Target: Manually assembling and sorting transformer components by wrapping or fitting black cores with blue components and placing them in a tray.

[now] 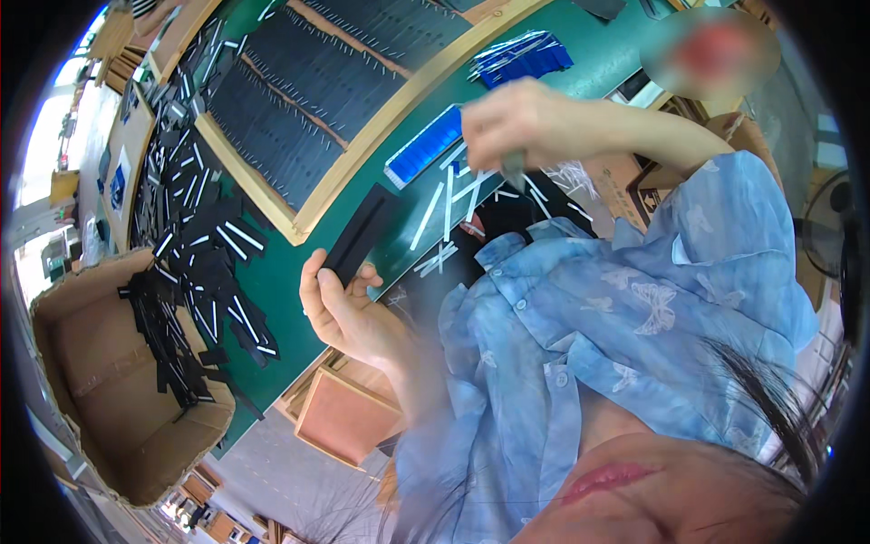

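Observation:
My left hand (pixel 340 304) pinches a flat black strip (pixel 361 234) between thumb and fingers, tilted above the green table. My right hand (pixel 517 127) is raised beside a long blue box (pixel 426 145). It is blurred; its fingers look curled, and a small greyish thing (pixel 514 170) shows at them, too smeared to name. Under and beside that hand, several thin white strips (pixel 429 216) lie loose on the table edge and over dark cloth.
A wooden-framed board (pixel 299 82) with rows of black pieces lies on the green table (pixel 281 281). Left of it spreads a heap of black and white strips (pixel 195 208), spilling into an open cardboard box (pixel 91 363). Another blue box (pixel 526 62) holds white strips. A person (pixel 156 16) is at the far left.

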Motion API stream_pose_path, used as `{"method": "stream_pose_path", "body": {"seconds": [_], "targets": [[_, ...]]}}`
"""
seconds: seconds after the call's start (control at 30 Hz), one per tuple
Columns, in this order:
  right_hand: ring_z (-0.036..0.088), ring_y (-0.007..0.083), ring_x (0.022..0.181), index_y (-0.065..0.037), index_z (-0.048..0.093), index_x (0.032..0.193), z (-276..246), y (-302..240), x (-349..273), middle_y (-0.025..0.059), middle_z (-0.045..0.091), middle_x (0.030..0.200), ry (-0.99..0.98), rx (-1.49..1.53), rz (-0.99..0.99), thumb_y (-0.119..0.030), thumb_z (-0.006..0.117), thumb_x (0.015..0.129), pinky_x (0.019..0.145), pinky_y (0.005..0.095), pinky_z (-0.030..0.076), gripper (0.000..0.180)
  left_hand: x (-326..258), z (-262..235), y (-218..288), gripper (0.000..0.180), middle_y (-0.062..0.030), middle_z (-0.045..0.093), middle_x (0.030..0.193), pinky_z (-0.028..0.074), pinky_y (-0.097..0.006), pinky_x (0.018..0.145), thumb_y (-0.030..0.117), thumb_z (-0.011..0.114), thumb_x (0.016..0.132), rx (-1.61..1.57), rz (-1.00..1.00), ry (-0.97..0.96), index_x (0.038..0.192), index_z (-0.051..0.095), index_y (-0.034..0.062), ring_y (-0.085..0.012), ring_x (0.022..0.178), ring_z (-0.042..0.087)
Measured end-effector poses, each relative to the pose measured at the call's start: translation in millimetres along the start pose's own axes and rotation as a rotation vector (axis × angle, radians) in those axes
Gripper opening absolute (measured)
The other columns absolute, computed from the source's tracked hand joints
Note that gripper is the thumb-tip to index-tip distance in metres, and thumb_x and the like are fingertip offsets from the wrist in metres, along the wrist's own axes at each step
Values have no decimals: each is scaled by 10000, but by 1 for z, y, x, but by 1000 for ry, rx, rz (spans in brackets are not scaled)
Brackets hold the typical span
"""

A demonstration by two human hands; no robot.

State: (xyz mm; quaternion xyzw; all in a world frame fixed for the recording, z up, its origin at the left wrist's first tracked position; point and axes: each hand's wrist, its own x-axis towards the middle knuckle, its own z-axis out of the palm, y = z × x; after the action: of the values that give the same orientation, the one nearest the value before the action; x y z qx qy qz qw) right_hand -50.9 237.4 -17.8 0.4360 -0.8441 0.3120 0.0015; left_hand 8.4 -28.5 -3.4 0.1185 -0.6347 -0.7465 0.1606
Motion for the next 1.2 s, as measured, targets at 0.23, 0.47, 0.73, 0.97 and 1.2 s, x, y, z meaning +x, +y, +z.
{"method": "stream_pose_path", "body": {"seconds": [0.23, 0.47, 0.73, 0.97, 1.2], "targets": [[598, 202, 904, -116, 670, 972, -14, 20, 0, 43, 566, 992, 198, -114, 233, -202, 764, 696, 757, 295, 488, 304, 2, 12, -2, 302, -170, 622, 823, 473, -245, 572, 196, 401, 942, -1, -34, -60, 1036, 548, -51, -175, 626, 581], [600, 195, 859, -141, 643, 969, -15, 15, -2, 24, 548, 1017, 245, -203, 145, -172, 752, 701, 699, 298, 495, 291, 4, 9, -6, 397, -183, 618, 834, 472, -254, 577, 289, 351, 961, -35, -75, 3, 1038, 530, -57, -201, 645, 585], [582, 176, 747, -157, 615, 940, -35, -21, 2, 13, 508, 992, 300, -201, -105, -101, 764, 645, 620, 295, 487, 336, 8, 9, -12, 543, -188, 626, 915, 530, -291, 620, 410, 281, 978, -86, -165, -161, 1088, 526, -63, -254, 743, 620], [502, 159, 665, -73, 627, 971, -22, -24, 12, 66, 498, 987, 333, 67, -105, -42, 789, 619, 562, 266, 410, 388, -7, 31, -2, 610, -214, 630, 925, 535, -320, 614, 471, 223, 972, -122, -236, -296, 1095, 512, -52, -272, 712, 636], [509, 168, 723, -69, 634, 985, -27, -29, 9, 71, 492, 1006, 324, 71, -47, -32, 786, 628, 605, 270, 418, 390, -11, 34, 2, 614, -223, 628, 926, 538, -316, 621, 468, 207, 975, -118, -229, -302, 1092, 508, -53, -268, 704, 635]]}}
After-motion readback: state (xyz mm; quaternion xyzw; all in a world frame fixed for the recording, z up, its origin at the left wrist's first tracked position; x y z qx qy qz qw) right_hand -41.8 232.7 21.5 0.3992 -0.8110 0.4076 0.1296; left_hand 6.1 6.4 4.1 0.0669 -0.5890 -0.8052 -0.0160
